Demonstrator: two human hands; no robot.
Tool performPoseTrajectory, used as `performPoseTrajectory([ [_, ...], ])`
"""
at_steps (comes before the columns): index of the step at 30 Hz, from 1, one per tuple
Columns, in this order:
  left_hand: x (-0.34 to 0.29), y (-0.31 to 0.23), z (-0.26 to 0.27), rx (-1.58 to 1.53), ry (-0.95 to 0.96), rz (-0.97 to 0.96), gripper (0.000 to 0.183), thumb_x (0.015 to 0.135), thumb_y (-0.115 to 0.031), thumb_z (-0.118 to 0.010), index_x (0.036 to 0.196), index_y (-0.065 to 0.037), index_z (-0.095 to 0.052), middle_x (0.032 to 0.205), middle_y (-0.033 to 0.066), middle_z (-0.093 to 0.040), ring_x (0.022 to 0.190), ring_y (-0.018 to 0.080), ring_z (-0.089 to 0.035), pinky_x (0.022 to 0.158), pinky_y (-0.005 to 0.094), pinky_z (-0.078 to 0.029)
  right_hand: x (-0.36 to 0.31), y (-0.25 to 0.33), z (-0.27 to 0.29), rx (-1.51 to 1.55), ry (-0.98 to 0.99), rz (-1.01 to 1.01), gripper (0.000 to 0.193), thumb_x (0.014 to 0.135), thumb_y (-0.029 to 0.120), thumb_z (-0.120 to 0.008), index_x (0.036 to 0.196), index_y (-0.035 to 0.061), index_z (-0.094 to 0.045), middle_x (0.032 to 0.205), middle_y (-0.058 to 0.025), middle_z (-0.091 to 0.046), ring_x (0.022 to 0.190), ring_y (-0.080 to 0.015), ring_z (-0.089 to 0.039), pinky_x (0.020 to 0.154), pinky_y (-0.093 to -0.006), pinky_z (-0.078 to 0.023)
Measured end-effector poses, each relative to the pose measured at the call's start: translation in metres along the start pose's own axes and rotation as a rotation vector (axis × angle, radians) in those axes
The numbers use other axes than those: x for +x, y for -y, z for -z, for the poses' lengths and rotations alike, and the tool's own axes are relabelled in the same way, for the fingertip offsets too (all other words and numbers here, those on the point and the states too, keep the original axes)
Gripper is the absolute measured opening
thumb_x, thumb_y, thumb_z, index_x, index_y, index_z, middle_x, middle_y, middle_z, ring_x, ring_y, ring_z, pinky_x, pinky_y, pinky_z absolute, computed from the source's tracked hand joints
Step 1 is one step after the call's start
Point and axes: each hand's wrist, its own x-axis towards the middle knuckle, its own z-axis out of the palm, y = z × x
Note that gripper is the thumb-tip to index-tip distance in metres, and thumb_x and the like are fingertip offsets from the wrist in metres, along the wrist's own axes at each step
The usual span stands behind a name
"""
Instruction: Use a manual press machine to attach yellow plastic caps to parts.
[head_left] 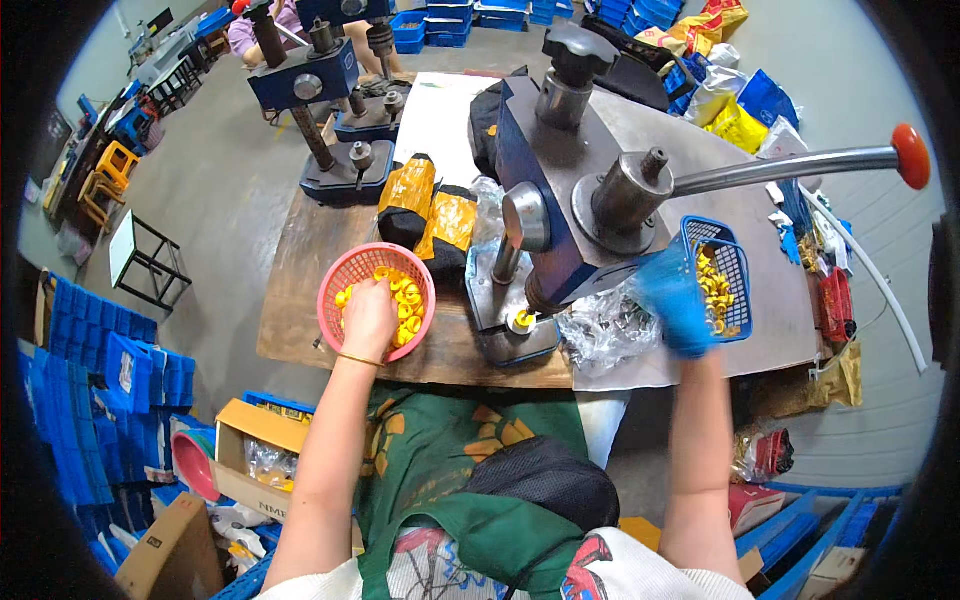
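Observation:
My bare left hand (pixel 370 318) reaches into a round pink basket (pixel 326 325) of small yellow plastic rings (pixel 408 296). Its fingers are curled together among the rings; what they pinch, if anything, is hidden. My right hand (pixel 680 305), in a blue glove, is smeared by motion beside a blue basket (pixel 738 262) that holds more yellow parts (pixel 714 288). Between my hands stands a dark blue hand press (pixel 540 150). Under its ram, a small yellow and white piece (pixel 522 320) sits on the base, and neither hand touches it.
The press lever with its red knob (pixel 911 157) sticks out to the right above the blue basket. Clear plastic bags (pixel 610 330) lie beside the press base. Yellow-taped black bundles (pixel 408 195) lie behind the pink basket. Another press (pixel 310 85) stands farther left, with a person (pixel 245 38) beyond.

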Motion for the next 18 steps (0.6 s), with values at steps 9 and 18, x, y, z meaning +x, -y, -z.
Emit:
performPoseTrajectory([
  [9, 0.02, -0.004, -0.002, 0.147, 0.112, 0.02, 0.015, 0.068, -0.015, -0.062, 0.078, -0.005, -0.064, 0.079, 0.0164, -0.064, 0.078, 0.0318, -0.062, 0.071, 0.0439, -0.049, -0.006, -0.115, -0.129, -0.407, -0.012, 0.458, 0.026, 0.077, 0.019, -0.066, 0.096, 0.0028, -0.057, 0.086, -0.0184, -0.059, 0.077, -0.0375, -0.056, 0.068, -0.0427, -0.046],
  [18, 0.026, -0.008, -0.002, 0.112, 0.084, 0.064, 0.014, 0.068, -0.014, -0.064, 0.079, -0.005, -0.064, 0.077, 0.0153, -0.064, 0.078, 0.0312, -0.063, 0.071, 0.0431, -0.049, 0.016, -0.118, 0.052, -0.503, -0.637, 0.164, 0.032, 0.078, 0.017, -0.067, 0.104, 0.0005, -0.059, 0.092, -0.0182, -0.063, 0.083, -0.0311, -0.061, 0.074, -0.0378, -0.048],
])
